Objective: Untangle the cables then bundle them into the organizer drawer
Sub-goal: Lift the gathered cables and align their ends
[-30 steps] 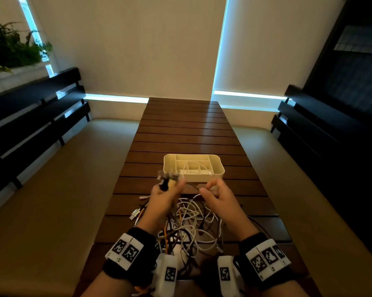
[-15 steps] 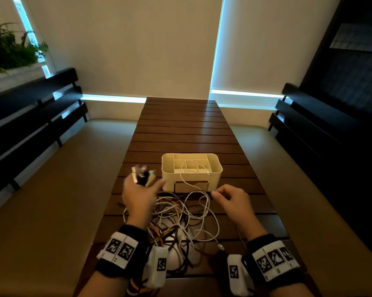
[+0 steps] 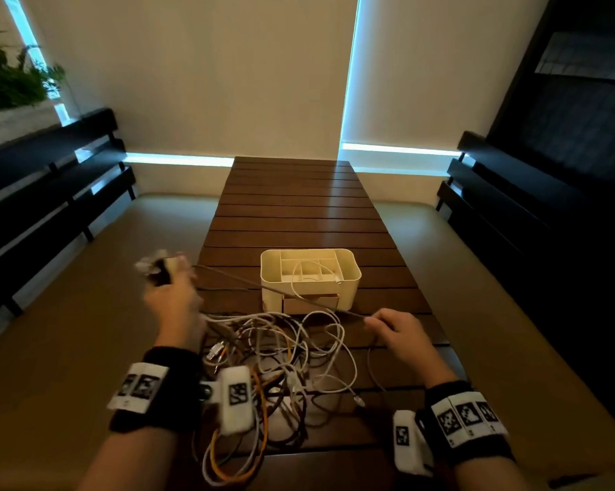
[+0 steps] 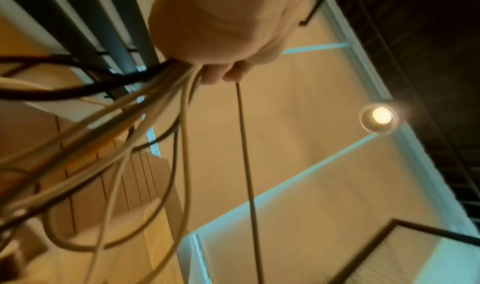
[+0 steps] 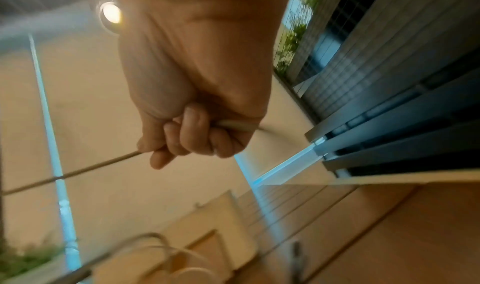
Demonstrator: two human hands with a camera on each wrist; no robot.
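A tangle of white, black and orange cables lies on the near end of the slatted wooden table. My left hand is raised past the table's left edge and grips a bunch of cable ends with plugs sticking up, blurred. One thin grey cable runs taut from it to my right hand, whose curled fingers hold it in front of the cream organizer. A white cable hangs over the organizer's front rim.
The organizer stands mid-table with open top compartments and a small drawer front low on its near side. Tan bench cushions flank the table, with dark slatted backrests on both sides. A plant sits far left.
My hands have moved apart: the left one swung up and out to the left with its bunch, the right one slid right and lower. The grey cable between them is now drawn straight.
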